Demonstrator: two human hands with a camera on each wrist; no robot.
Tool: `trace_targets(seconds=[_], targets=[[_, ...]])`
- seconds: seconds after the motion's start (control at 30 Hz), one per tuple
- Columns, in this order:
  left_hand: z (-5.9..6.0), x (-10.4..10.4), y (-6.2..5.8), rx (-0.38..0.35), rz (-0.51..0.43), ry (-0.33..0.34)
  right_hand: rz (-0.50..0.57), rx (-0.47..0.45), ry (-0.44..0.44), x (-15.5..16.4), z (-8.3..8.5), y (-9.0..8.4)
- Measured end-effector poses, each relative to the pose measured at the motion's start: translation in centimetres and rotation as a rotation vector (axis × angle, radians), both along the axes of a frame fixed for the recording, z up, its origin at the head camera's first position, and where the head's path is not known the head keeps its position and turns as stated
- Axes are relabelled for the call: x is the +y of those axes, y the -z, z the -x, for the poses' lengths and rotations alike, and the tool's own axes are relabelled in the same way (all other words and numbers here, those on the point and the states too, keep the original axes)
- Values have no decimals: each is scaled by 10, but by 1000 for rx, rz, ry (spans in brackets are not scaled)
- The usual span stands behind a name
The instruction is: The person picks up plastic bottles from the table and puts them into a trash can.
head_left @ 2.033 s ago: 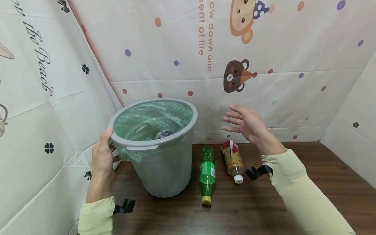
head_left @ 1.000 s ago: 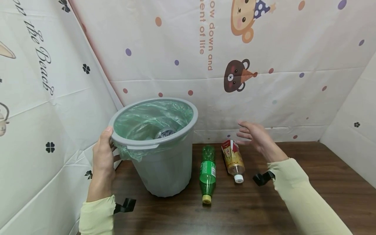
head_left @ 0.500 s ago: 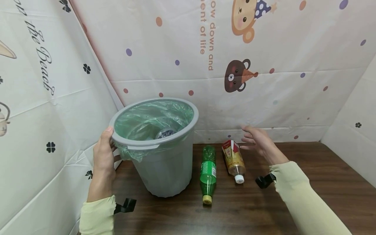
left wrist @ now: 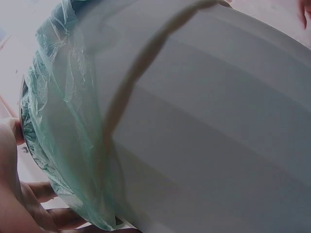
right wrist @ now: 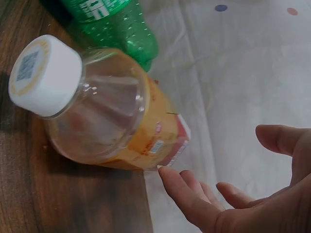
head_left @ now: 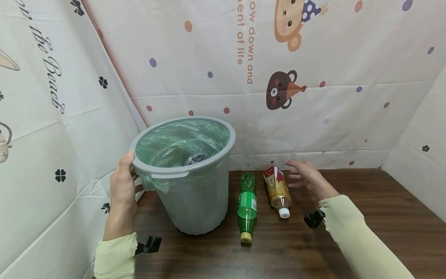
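The right hand (head_left: 308, 179) hovers spread, holding nothing — just right of the amber bottle (head_left: 277, 190), whose white cap points toward the frame's bottom. The left hand (head_left: 122, 182) grips the bin (head_left: 195, 201) rim at centre left.

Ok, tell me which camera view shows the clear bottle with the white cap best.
The right wrist view: the clear bottle fills the frame, with its white cap and orange-red label plain, and the right hand open beside it. The head view shows the whole bottle lying on the table, but small. The left wrist view shows only the bin.
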State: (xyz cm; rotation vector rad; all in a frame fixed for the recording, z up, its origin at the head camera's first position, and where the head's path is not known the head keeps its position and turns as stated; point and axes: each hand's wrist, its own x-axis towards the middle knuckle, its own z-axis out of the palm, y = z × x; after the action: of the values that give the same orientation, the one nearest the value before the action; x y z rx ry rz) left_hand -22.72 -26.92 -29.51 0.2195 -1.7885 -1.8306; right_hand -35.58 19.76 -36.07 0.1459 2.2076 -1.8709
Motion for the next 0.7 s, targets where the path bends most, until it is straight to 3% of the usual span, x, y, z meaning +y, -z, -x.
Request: trace_targets(seconds=[0.7], targets=[[-1,0,-1,4,30,-8,-128,-47,-65,-1,1,19]])
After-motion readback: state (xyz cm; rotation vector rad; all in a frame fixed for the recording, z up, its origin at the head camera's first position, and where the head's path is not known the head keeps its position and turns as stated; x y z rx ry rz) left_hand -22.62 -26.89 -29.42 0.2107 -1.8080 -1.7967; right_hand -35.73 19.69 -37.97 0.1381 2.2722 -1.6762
